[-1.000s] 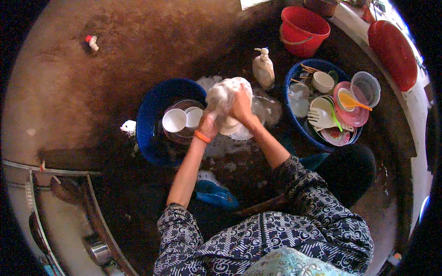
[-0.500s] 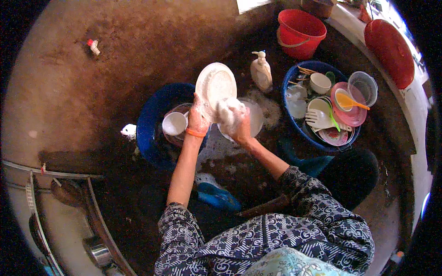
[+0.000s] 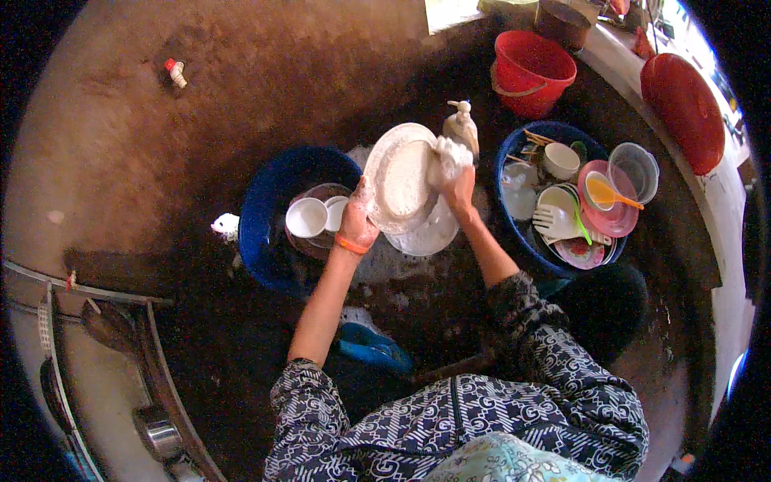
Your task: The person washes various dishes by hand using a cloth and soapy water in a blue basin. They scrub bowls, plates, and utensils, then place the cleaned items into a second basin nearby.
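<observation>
My left hand (image 3: 358, 218) grips the lower left rim of a pale plate (image 3: 408, 177) streaked with suds. At the plate's right edge, my right hand (image 3: 459, 186) is closed on a foam-covered white scrubber (image 3: 451, 159); foam hides its exact kind. Below the plate, a round whitish dish or basin (image 3: 434, 234) holds suds and is partly covered. A blue tub (image 3: 261, 217) stands to the left of my left hand, with white cups (image 3: 307, 218) inside. Just beyond my right hand is a pump bottle (image 3: 461, 128).
At right, a blue basin (image 3: 504, 210) is heaped with bowls, plates, a pink dish and spoons. A red bucket (image 3: 534, 76) sits behind it, and a red oval basin (image 3: 681, 112) leans farther right. A metal rack (image 3: 161, 337) with pans occupies the lower left.
The plate has moved right and slightly nearer, tilting in my left hand. My right hand has shifted from the plate's lower face to its right edge, carrying the scrubber.
</observation>
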A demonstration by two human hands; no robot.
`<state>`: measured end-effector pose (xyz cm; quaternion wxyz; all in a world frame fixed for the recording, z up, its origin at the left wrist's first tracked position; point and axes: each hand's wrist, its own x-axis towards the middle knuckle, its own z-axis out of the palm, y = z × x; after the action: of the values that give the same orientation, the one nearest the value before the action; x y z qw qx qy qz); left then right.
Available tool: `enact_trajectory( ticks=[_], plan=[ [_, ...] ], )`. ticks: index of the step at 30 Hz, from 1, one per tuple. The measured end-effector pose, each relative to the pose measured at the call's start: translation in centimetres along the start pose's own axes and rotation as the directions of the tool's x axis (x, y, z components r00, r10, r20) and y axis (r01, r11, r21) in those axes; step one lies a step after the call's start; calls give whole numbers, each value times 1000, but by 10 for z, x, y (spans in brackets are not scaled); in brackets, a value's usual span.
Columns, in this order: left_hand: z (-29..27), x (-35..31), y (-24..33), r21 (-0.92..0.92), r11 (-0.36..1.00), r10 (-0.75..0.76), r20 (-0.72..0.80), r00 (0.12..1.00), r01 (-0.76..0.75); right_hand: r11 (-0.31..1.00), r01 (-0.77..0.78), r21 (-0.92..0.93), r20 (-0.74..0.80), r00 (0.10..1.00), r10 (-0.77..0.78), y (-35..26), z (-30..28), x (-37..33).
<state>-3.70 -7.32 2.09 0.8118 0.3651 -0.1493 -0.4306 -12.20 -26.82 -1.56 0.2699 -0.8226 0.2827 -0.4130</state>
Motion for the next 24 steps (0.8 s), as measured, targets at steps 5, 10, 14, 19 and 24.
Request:
enact_trajectory(
  ticks=[5,10,14,19,24],
  plan=[
    [12,10,14,-116,993,-15,-52,999,9,979,85,185,-170,984,-53,-51,10,-81],
    [10,6,10,38,990,-138,-37,990,139,911,411,4,119,905,-409,-95,9,-78],
    [10,-7,3,102,982,-164,34,986,160,959,266,-99,122,960,-254,-94,3,-32],
    [9,-16,-7,278,958,-85,52,995,68,1000,-17,14,29,999,16,-55,-7,16],
    [9,-12,8,164,984,-58,-45,997,65,944,-322,74,82,945,316,-5,1,0]
  ],
)
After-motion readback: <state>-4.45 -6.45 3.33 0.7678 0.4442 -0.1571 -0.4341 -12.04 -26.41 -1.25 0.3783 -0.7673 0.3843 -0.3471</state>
